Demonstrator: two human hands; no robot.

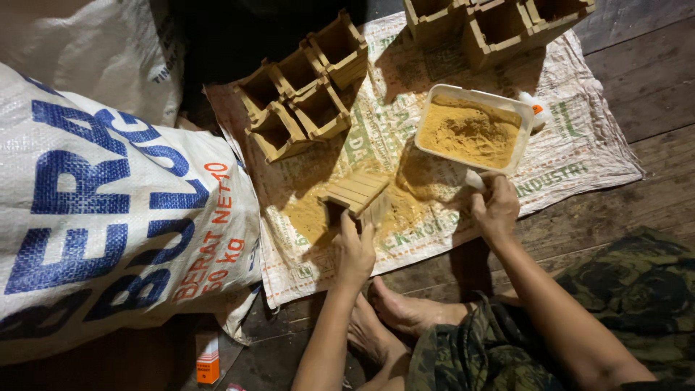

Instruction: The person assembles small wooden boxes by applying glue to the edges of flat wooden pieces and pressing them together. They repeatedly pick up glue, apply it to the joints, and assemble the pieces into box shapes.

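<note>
A: What is hidden or hard to make out here?

B: The right hand (pixel 495 208) covers most of a small white object (pixel 474 179) at the near edge of the white tray (pixel 523 137); its fingers are curled together around that object, but what it is cannot be told. A white bottle with an orange cap (pixel 534 107) peeks out behind the tray at 3 o'clock of it, mostly hidden. The wooden boxes (pixel 499 25) at 12 o'clock are cut off by the frame's top edge. The large white sack (pixel 108 210) at 9 o'clock runs out of view.

A: And the piece in the left hand?

B: The left hand (pixel 354 253) grips a small slatted wooden box (pixel 356 194), fingers clamped on its near side. It lies turned over, its slatted side upward, pale tan, on the woven plastic mat (pixel 579 152) near the picture's centre, just at 8 o'clock of the tray. Yellow-brown sawdust (pixel 470 132) fills the tray, and more is scattered on the mat around the box.

A: Anything else nearby?

B: A cluster of four open wooden boxes (pixel 304 94) lies at 11 o'clock of the held one, well apart from it. Bare feet (pixel 391 318) rest on the plank floor (pixel 651 80).
</note>
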